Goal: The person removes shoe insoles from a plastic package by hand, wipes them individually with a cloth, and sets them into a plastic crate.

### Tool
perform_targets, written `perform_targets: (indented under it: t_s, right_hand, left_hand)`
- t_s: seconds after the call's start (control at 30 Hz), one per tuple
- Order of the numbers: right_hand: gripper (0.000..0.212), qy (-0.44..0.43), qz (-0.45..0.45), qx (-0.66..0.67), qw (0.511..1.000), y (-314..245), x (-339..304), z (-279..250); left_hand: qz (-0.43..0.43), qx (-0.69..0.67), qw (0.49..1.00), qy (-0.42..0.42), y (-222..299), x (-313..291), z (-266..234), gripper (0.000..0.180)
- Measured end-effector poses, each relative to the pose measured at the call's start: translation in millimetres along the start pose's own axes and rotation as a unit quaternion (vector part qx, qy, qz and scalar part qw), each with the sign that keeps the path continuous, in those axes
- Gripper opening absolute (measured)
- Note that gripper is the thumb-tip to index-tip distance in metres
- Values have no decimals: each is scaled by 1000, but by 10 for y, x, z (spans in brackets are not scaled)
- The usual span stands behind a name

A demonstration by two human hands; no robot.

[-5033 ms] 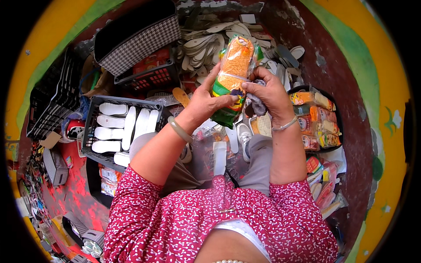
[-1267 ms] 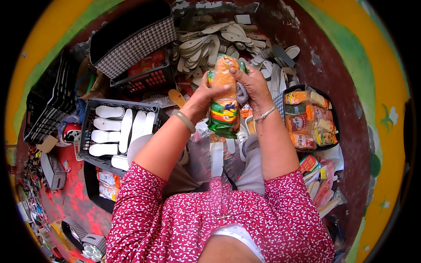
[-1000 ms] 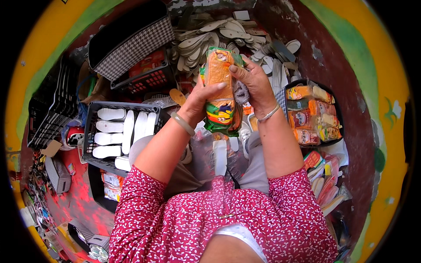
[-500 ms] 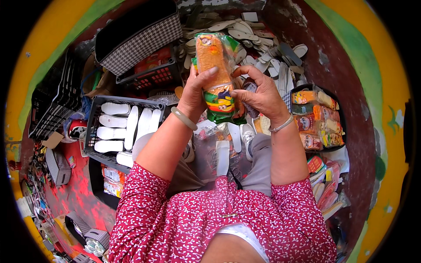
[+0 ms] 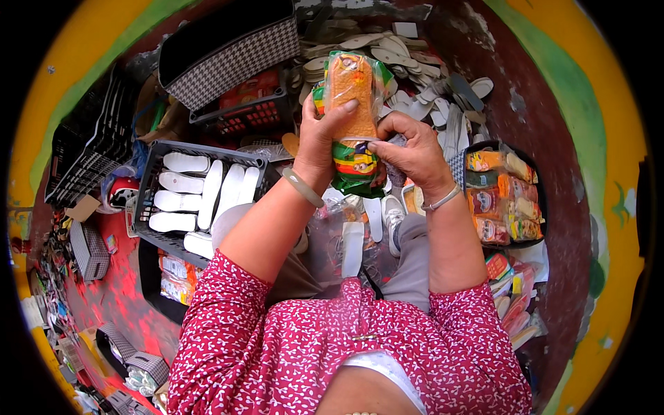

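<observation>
Upright in front of me is a clear plastic pack of fuzzy orange insoles (image 5: 351,104) with green, yellow and red printing on its lower part. My left hand (image 5: 319,142) grips it from the left side, the thumb lying across its front. With thumb and forefinger my right hand (image 5: 416,153) pinches the pack's right edge near the middle, at the top of the printed part. A pale band crosses the pack there. A loose white insole (image 5: 352,247) lies in the clear plastic between my knees.
At left, a dark crate (image 5: 146,207) holds several white insoles (image 5: 177,201). A houndstooth-patterned bin (image 5: 238,66) stands behind it, above another crate (image 5: 252,114). Loose insoles (image 5: 394,52) are heaped at the back. On the right, a black bin (image 5: 541,207) contains packed insoles (image 5: 483,202).
Both hands and the pack have shifted slightly right in the picture. The right thumb and forefinger stay at the pack's edge, and the left grip is kept.
</observation>
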State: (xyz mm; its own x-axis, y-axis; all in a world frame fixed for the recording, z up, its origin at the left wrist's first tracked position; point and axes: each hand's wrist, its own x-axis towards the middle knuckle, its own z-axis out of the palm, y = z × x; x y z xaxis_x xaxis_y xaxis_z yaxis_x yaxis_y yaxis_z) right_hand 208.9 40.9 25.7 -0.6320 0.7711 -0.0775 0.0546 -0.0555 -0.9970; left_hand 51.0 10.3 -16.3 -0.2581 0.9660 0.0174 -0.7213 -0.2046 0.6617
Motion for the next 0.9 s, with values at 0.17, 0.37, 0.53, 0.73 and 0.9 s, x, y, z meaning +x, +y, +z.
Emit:
perform_targets:
  t_s: [0.17,0.37,0.53,0.73,0.9]
  right_hand:
    - [11,26,-194,-152,969,144,68,12]
    - [9,15,-327,-253,910,135,133,38]
    - [35,136,-152,-131,970,274,165,-172]
    - [56,91,-95,101,986,206,202,-162]
    - [50,134,-99,206,964,201,165,-218]
  left_hand:
    - [21,-10,1000,-16,37,29,-58,56]
    - [-18,-70,997,7,39,61,-165,55]
    - [-26,6,1000,-15,173,203,-202,65]
    - [-3,321,942,-102,-75,120,-136,110]
    - [-28,296,945,-138,-65,162,-174,112]
